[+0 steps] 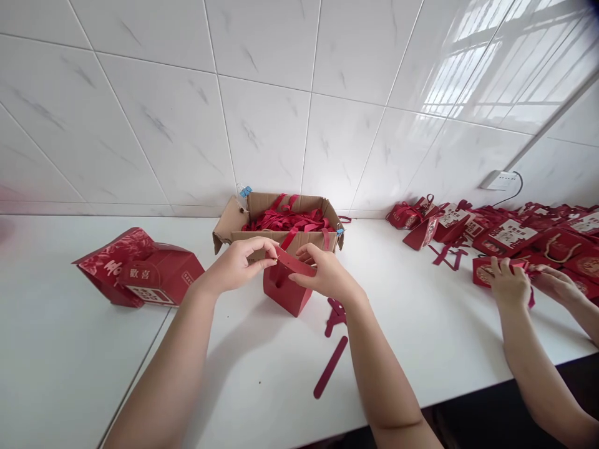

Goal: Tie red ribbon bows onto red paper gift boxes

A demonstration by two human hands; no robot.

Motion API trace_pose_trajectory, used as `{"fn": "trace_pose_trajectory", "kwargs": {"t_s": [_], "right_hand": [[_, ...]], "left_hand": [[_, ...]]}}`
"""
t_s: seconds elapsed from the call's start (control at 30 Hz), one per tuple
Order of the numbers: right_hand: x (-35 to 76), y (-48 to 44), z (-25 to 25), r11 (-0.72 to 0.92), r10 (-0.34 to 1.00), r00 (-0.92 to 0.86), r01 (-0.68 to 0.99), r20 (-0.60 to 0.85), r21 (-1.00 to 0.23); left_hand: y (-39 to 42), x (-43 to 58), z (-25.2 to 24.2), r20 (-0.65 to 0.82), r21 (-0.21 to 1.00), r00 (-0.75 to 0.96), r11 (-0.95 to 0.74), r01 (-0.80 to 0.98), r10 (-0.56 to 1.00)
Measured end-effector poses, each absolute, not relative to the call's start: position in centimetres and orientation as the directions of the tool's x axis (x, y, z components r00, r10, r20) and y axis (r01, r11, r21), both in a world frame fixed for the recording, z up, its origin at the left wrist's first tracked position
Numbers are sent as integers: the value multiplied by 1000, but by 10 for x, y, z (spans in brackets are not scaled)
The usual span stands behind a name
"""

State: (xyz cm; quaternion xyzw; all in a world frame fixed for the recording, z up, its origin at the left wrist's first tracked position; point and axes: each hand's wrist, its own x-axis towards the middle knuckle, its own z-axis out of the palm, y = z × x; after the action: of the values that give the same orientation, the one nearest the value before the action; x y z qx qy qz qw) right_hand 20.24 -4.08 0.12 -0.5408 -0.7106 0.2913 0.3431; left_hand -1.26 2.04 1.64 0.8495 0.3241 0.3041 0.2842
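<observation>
Both hands are closed in a pinch on one red strip (pixel 294 263). The left hand (pixel 236 265) grips its left end between thumb and fingertips, and the right hand (pixel 322 274) grips the other end. The strip sits across the open top of a small red box (pixel 284 293), which stands on the white table (pixel 93 349) just in front of the cardboard box (pixel 234 227). The likely trouble is in the thin card. Too hard a pull or twist could crease or tear the strip, and pressing down could buckle the small box's walls or tip it, since neither hand steadies its base. An elbow could also brush the loose strips (pixel 330 366) lying near the table's edge and push them off. The cardboard box is open and heaped with tangled red strips (pixel 285 219), some hanging over its rim. Whether the small red box holds anything cannot be seen. To the left lie two larger red boxes (pixel 140 268) on their sides. On the right, another person's hands (pixel 510 284) work among a spread of red boxes (pixel 515 234).
</observation>
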Motion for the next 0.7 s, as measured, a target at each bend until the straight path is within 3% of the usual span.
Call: {"fn": "trace_pose_trajectory", "kwargs": {"t_s": [0.43, 0.7], "right_hand": [[205, -32, -5, 333, 938, -259, 493, 229, -804], [202, -31, -9, 334, 940, -243, 507, 240, -794]], "left_hand": [[31, -8, 4, 283, 721, 652, -605, 339, 703], [37, -10, -1, 247, 817, 638, -511, 268, 730]]}}
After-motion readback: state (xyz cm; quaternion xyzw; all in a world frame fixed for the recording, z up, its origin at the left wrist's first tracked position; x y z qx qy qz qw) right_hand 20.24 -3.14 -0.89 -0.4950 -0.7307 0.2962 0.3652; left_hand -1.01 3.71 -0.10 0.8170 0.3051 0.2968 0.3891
